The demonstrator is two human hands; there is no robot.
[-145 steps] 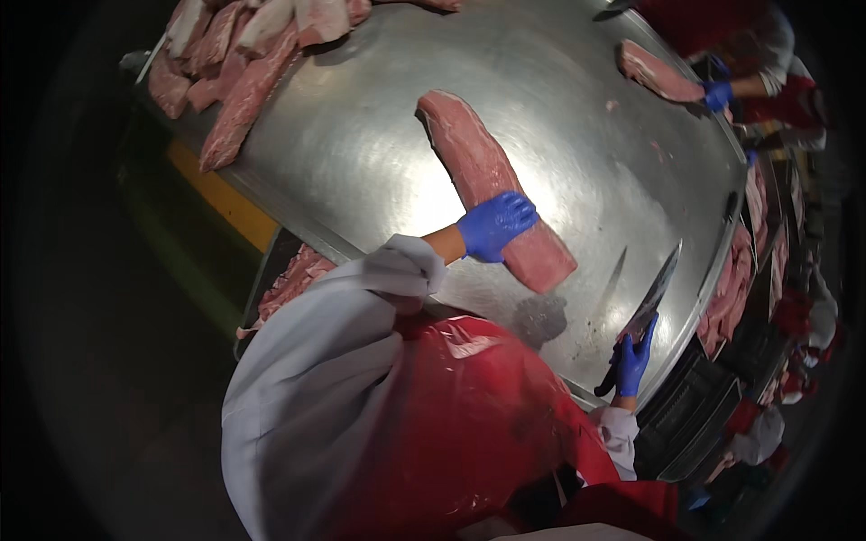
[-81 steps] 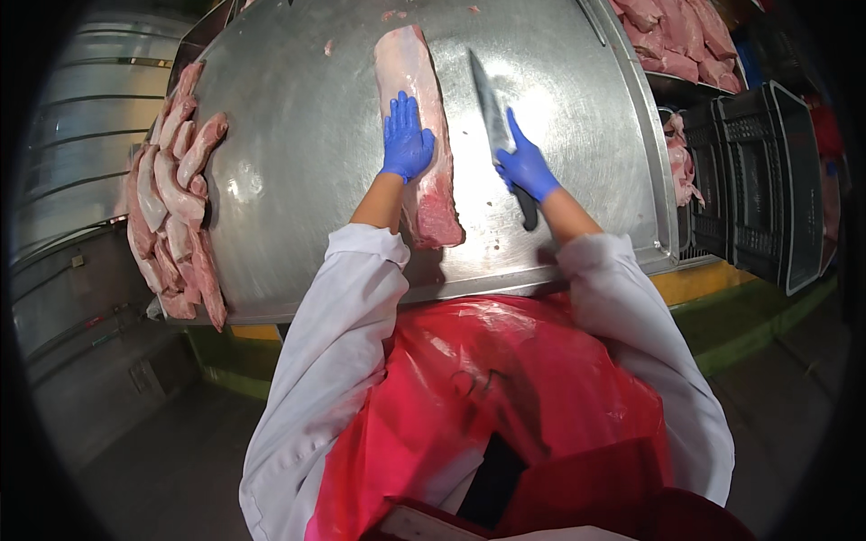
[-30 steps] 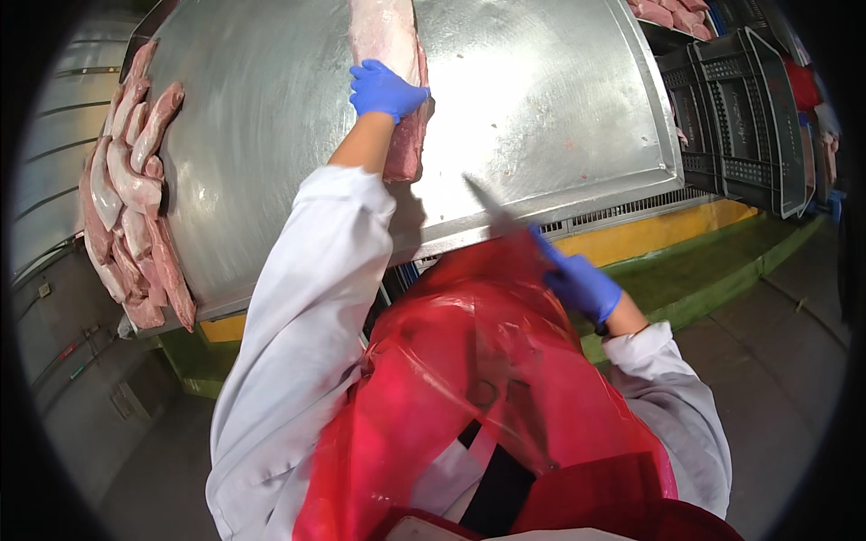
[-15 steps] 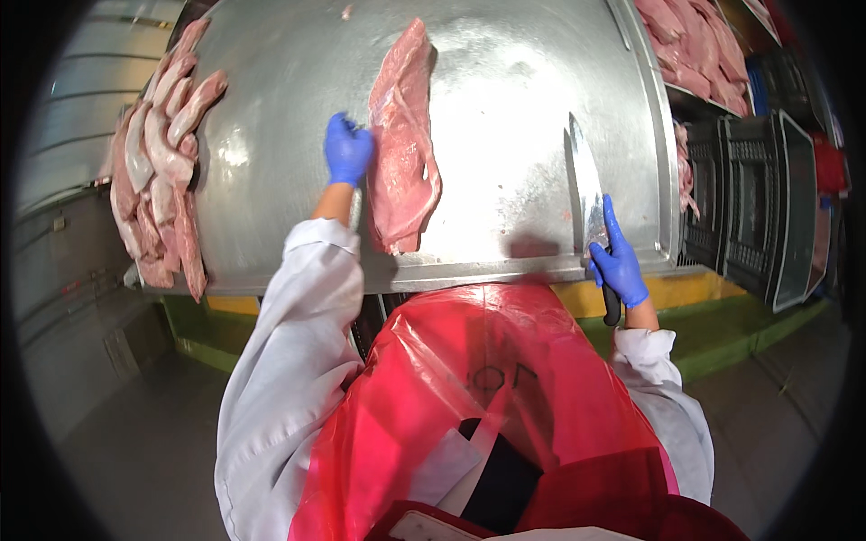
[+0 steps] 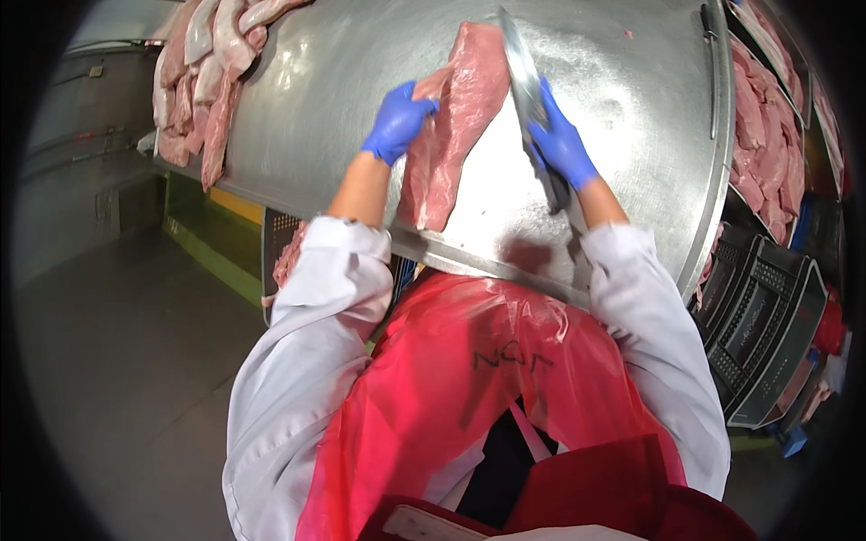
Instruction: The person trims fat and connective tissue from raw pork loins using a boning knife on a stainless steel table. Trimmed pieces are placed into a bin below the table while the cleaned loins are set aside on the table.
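A long pink meat piece (image 5: 464, 135) lies lengthwise on the steel table (image 5: 613, 117). My left hand (image 5: 397, 122), blue-gloved, is closed on a thin flap at its upper left side. My right hand (image 5: 559, 142), also gloved, grips a long knife by its black handle (image 5: 555, 191), index finger along the blade (image 5: 518, 63), which points away from me just beside the meat's right edge.
Several meat pieces (image 5: 225, 45) are piled at the table's left end. A loose blade-like tool (image 5: 709, 63) lies by the right edge. Beyond are trays of meat (image 5: 767, 144) and dark crates (image 5: 758, 316); a crate with trimmings (image 5: 289, 252) sits below the near edge.
Since half a second ago, my left hand has moved onto the meat's side and gripped it. My right hand has carried the knife up and left, alongside the meat. The view has turned.
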